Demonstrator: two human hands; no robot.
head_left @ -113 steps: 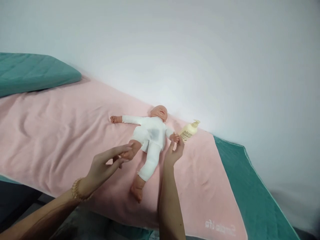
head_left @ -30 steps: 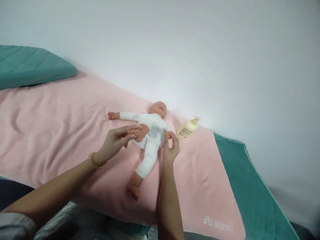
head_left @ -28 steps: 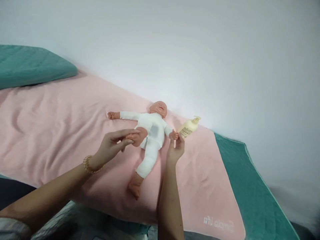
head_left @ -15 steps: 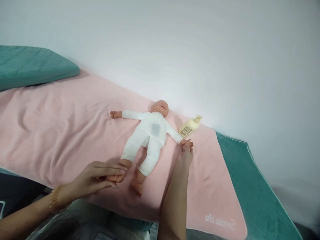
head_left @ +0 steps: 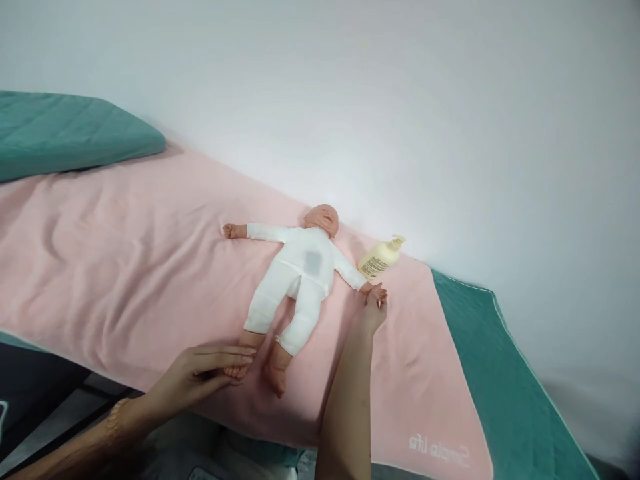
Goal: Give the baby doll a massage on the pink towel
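A baby doll [head_left: 299, 270] in a white suit lies on its back on a pink towel [head_left: 125, 253], arms and legs stretched out. My left hand [head_left: 200, 375] pinches the doll's foot at the near edge of the towel, and that leg lies straight. My right hand [head_left: 371, 312] holds the doll's hand out to the right, its fingers closed round it. A cream pump bottle [head_left: 381, 258] lies on its side just beyond that hand, near the wall.
The towel covers a teal padded bed [head_left: 505, 400] that runs along a white wall [head_left: 400, 100]. A teal pillow [head_left: 60, 137] sits at the far left. Dark floor shows below the near edge at the left.
The doll's bent leg and arm, folded toward its belly a second ago, have been drawn out straight. My left hand moved toward me with the foot, my right hand moved right with the doll's hand.
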